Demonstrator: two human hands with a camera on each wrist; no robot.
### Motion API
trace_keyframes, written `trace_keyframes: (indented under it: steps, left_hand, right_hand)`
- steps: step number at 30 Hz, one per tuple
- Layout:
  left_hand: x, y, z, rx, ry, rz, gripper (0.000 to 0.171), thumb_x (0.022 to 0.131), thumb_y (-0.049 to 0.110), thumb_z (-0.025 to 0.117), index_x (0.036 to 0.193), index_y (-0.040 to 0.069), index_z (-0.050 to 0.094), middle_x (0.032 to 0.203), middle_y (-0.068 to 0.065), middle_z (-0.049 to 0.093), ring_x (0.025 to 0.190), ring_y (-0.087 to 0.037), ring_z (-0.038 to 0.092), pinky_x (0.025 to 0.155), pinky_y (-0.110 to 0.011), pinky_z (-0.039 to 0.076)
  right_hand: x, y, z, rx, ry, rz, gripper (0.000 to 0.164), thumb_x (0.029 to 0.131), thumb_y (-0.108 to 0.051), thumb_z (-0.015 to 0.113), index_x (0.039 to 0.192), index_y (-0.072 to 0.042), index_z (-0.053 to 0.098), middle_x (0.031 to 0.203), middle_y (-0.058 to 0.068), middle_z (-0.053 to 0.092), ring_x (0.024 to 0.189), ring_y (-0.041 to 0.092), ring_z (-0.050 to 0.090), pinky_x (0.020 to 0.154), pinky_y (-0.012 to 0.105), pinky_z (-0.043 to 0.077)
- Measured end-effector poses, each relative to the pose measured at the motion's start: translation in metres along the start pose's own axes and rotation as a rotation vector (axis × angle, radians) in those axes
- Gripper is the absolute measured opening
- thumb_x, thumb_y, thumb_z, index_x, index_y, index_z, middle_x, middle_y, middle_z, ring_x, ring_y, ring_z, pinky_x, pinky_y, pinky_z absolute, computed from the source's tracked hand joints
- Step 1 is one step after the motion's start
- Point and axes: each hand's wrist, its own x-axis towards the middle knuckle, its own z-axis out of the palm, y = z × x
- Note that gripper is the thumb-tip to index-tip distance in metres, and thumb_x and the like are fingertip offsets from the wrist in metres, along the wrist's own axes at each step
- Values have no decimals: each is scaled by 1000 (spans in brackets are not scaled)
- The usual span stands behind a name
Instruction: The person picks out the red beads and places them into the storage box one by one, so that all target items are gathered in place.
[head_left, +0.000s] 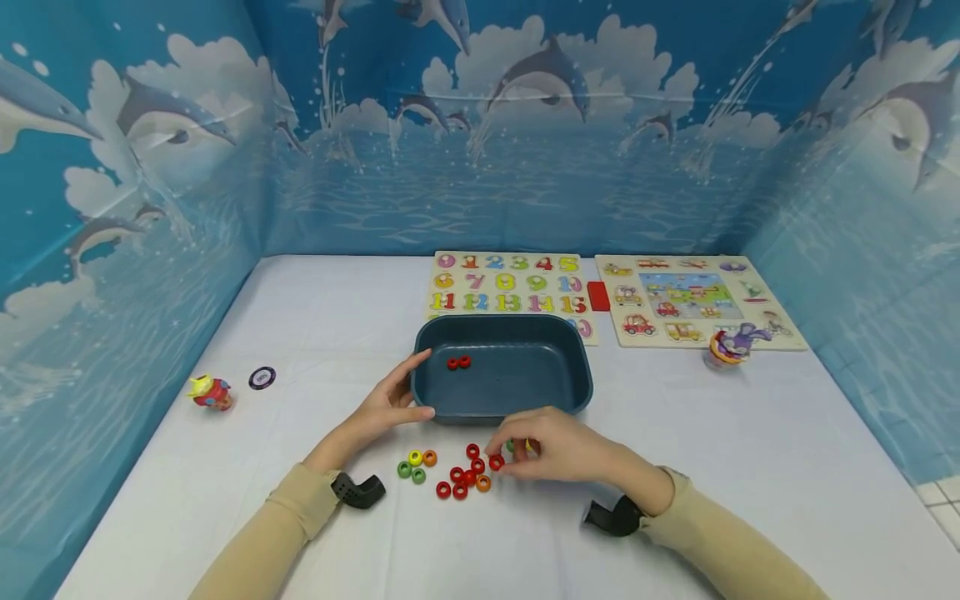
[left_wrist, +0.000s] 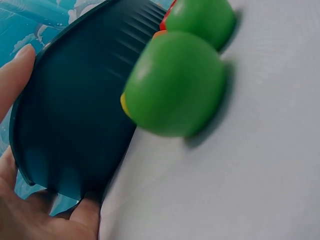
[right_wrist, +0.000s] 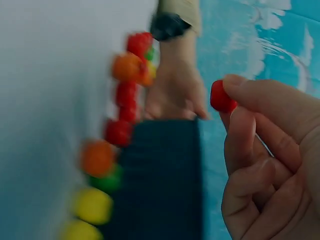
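My left hand [head_left: 378, 408] holds the left front corner of a dark teal tray [head_left: 585, 392], thumb at the front wall and fingers along the left side. Two red beads [head_left: 465, 362] lie inside the tray, toward its back left. In front of it, my right hand [head_left: 551, 446] pinches a red bead [right_wrist: 218, 95] between thumb and forefinger, raised in the right wrist view. Several loose red beads [head_left: 457, 474] are scattered just left of that hand. Green beads [head_left: 405, 470], a yellow bead [head_left: 416, 457] and an orange bead [head_left: 430, 458] lie nearer my left hand. My right hand partly hides other beads.
Behind the tray lies a number puzzle board [head_left: 506, 283], partly covered by it. A vehicle puzzle board [head_left: 697, 300] is to its right, with a purple rabbit toy [head_left: 731, 343] at its front edge. At left are a round chip [head_left: 262, 378] and a red-and-yellow toy [head_left: 212, 392].
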Motion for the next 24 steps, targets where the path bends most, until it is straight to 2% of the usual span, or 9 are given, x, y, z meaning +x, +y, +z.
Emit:
trace_keyframes:
  steps: [6,10,14,19,24]
  left_hand:
    - [0,0,0,4,3,3,83,77,3,68,143,10,19,147,-2,8,134,-26,9,106,-38,17]
    - [0,0,0,4,0,-4,82,77,4,69,143,11,19,147,-2,8,134,-25,9,106,-37,17]
    - [0,-2,0,7,-5,-2,82,78,5,68,143,12,19,147,-2,8,134,-25,9,106,-36,18]
    - [0,0,0,6,-3,-10,81,77,6,69,142,18,22,147,0,8,134,-22,11,105,-33,20]
    - [0,2,1,12,9,-22,80,77,5,69,142,19,23,147,-2,7,134,-24,11,105,-35,20]
  right_hand:
    - [26,-27,-52,-7,119,-112,23,75,-9,71,97,-13,64,89,-2,62,59,4,51,45,21,42]
    - [50,-28,-78,6,159,-74,24,74,-2,71,97,-5,64,90,6,63,60,11,53,47,26,44]
    - [73,6,-86,62,146,40,25,78,-7,69,103,-6,64,94,5,63,66,13,56,53,28,47]
    - [95,55,-81,109,75,175,28,79,-17,69,104,-7,64,93,0,63,74,12,59,64,29,52]
    - [106,83,-69,89,-25,236,31,78,-17,70,103,-2,64,88,0,64,78,11,60,68,26,52]
